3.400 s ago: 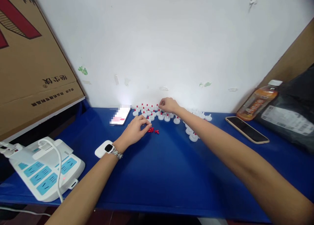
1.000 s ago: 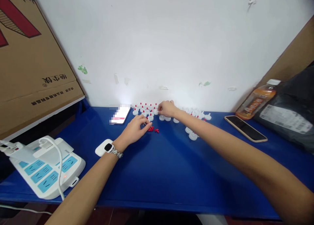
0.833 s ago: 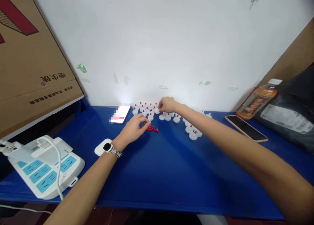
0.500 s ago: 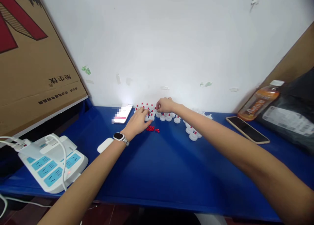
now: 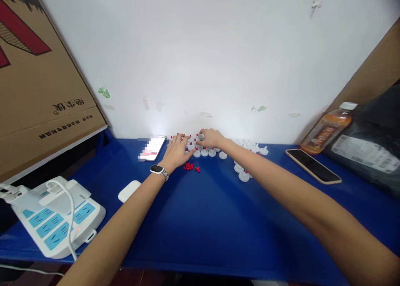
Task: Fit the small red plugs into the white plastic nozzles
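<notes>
Both hands, left (image 5: 176,152) and right (image 5: 210,138), are pressed among upright red-tipped white caps (image 5: 204,152); grip states cannot be told.

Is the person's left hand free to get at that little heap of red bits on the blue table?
Probably yes: the left hand rests among the white caps, and the red pieces lie beside it uncovered.
</notes>
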`<state>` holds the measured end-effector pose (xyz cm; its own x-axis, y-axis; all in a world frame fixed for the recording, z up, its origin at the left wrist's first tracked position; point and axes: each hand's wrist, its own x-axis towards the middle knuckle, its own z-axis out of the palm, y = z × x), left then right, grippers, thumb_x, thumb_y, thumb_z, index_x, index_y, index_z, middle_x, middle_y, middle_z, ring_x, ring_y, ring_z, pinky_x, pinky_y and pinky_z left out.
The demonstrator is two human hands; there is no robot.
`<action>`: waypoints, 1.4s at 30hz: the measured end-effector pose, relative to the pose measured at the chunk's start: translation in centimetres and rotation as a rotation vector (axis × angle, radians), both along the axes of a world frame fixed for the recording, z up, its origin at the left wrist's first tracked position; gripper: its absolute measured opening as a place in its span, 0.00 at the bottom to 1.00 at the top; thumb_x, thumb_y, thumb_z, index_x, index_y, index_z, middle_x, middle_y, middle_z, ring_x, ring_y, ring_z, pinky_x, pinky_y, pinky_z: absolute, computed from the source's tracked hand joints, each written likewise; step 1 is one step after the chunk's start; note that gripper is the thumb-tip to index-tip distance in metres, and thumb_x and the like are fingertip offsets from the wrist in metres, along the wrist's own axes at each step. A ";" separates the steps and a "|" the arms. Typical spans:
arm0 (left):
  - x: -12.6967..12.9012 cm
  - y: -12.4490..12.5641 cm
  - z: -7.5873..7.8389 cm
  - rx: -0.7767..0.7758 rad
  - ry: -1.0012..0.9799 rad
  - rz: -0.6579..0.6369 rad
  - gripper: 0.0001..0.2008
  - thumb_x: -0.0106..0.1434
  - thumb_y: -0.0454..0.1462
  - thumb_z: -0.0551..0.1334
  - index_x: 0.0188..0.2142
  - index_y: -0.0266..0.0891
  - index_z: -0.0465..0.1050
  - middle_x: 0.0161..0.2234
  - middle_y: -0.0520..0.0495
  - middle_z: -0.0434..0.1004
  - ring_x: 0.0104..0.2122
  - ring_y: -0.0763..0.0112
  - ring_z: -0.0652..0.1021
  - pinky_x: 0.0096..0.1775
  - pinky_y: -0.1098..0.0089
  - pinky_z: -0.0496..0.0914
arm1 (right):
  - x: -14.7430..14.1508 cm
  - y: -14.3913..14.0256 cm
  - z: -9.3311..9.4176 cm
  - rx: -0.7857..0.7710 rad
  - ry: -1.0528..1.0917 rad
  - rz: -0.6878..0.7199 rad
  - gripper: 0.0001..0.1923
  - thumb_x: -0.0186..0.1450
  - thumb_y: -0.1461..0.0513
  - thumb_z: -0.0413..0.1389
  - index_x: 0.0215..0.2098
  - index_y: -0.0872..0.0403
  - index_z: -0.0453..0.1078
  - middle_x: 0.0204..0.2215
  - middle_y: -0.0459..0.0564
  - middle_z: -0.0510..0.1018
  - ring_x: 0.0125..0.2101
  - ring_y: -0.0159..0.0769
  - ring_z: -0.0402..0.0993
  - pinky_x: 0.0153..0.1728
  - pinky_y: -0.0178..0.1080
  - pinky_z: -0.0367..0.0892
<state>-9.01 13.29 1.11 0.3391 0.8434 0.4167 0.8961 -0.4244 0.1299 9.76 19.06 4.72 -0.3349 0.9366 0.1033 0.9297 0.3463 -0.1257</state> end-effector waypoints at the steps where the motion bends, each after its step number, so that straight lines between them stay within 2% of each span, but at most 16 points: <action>1: 0.1 0.3 -0.1 -0.021 0.022 -0.020 0.28 0.69 0.49 0.57 0.63 0.37 0.63 0.63 0.34 0.63 0.63 0.48 0.65 0.62 0.51 0.62 | -0.2 0.0 0.0 -0.010 -0.032 0.009 0.28 0.64 0.50 0.58 0.57 0.57 0.70 0.52 0.61 0.79 0.53 0.52 0.75 0.50 0.46 0.67; 5: 0.7 1.8 -0.4 -0.191 0.085 -0.057 0.31 0.71 0.48 0.53 0.69 0.38 0.54 0.69 0.35 0.55 0.68 0.51 0.59 0.66 0.50 0.56 | -1.3 0.2 -0.1 -0.038 -0.082 0.017 0.22 0.64 0.52 0.57 0.51 0.58 0.74 0.49 0.63 0.80 0.52 0.52 0.76 0.50 0.47 0.67; 9: 1.0 2.6 -0.4 -0.236 0.109 -0.023 0.30 0.73 0.47 0.50 0.69 0.38 0.53 0.69 0.34 0.56 0.67 0.50 0.62 0.65 0.49 0.57 | -2.3 0.5 -0.3 -0.025 -0.077 0.019 0.20 0.64 0.54 0.58 0.49 0.58 0.75 0.48 0.62 0.81 0.52 0.50 0.75 0.51 0.45 0.66; 13: 0.6 2.6 -0.1 -0.236 0.132 0.034 0.26 0.74 0.45 0.48 0.67 0.39 0.58 0.68 0.34 0.59 0.65 0.50 0.65 0.63 0.50 0.60 | -3.3 0.9 -0.6 -0.009 -0.060 0.011 0.17 0.65 0.57 0.57 0.48 0.58 0.74 0.49 0.63 0.80 0.52 0.50 0.75 0.50 0.44 0.66; 19: -0.4 2.5 0.6 -0.243 0.167 0.086 0.23 0.74 0.46 0.49 0.62 0.41 0.65 0.64 0.36 0.64 0.61 0.50 0.69 0.60 0.49 0.63 | -4.7 1.2 -0.7 -0.006 -0.025 -0.003 0.20 0.65 0.55 0.57 0.50 0.60 0.74 0.50 0.64 0.80 0.52 0.50 0.75 0.50 0.45 0.66; 23: -0.7 2.0 0.7 -0.160 0.126 0.075 0.23 0.72 0.48 0.51 0.60 0.41 0.67 0.63 0.36 0.65 0.63 0.49 0.66 0.60 0.46 0.62 | -3.5 0.8 0.2 0.013 0.050 -0.002 0.23 0.66 0.50 0.55 0.52 0.57 0.74 0.51 0.60 0.80 0.53 0.50 0.75 0.52 0.46 0.65; 26: -0.6 1.3 0.8 -0.060 0.071 0.024 0.22 0.72 0.47 0.52 0.59 0.41 0.68 0.64 0.37 0.64 0.63 0.50 0.65 0.62 0.46 0.59 | -1.2 -0.3 0.8 0.044 0.141 -0.003 0.19 0.67 0.52 0.53 0.49 0.54 0.75 0.46 0.55 0.82 0.49 0.47 0.76 0.53 0.47 0.63; 30: 0.1 0.0 1.0 0.024 0.033 -0.046 0.17 0.71 0.44 0.54 0.54 0.42 0.72 0.55 0.39 0.72 0.56 0.53 0.70 0.58 0.51 0.64 | 1.5 -2.2 0.8 0.043 0.158 0.042 0.13 0.66 0.54 0.55 0.42 0.52 0.77 0.37 0.50 0.84 0.44 0.44 0.78 0.54 0.48 0.59; 32: 0.6 -0.7 1.1 0.030 0.013 -0.083 0.15 0.71 0.44 0.54 0.51 0.42 0.74 0.49 0.41 0.74 0.52 0.55 0.73 0.55 0.54 0.67 | 1.9 -2.8 0.5 0.045 0.140 0.061 0.12 0.65 0.54 0.57 0.39 0.52 0.78 0.36 0.50 0.84 0.43 0.43 0.77 0.54 0.48 0.58; 38: 1.6 -2.3 1.0 -0.085 -0.066 -0.152 0.13 0.68 0.46 0.58 0.43 0.41 0.75 0.37 0.45 0.76 0.37 0.61 0.76 0.40 0.63 0.70 | -0.1 -2.2 -0.3 -0.001 0.139 0.038 0.08 0.63 0.60 0.58 0.37 0.52 0.79 0.39 0.50 0.84 0.46 0.43 0.77 0.54 0.46 0.57; 42: 1.9 -1.8 0.9 -0.167 -0.085 -0.134 0.10 0.67 0.42 0.60 0.41 0.39 0.75 0.33 0.46 0.78 0.33 0.63 0.77 0.35 0.66 0.69 | -0.3 -1.9 -0.1 0.003 0.185 0.008 0.10 0.64 0.60 0.56 0.40 0.51 0.79 0.41 0.49 0.84 0.47 0.42 0.76 0.53 0.45 0.59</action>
<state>-7.08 11.49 2.03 0.4224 0.8529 0.3067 0.8159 -0.5052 0.2811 9.47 17.13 4.64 -0.3174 0.9336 0.1665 0.8881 0.3542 -0.2929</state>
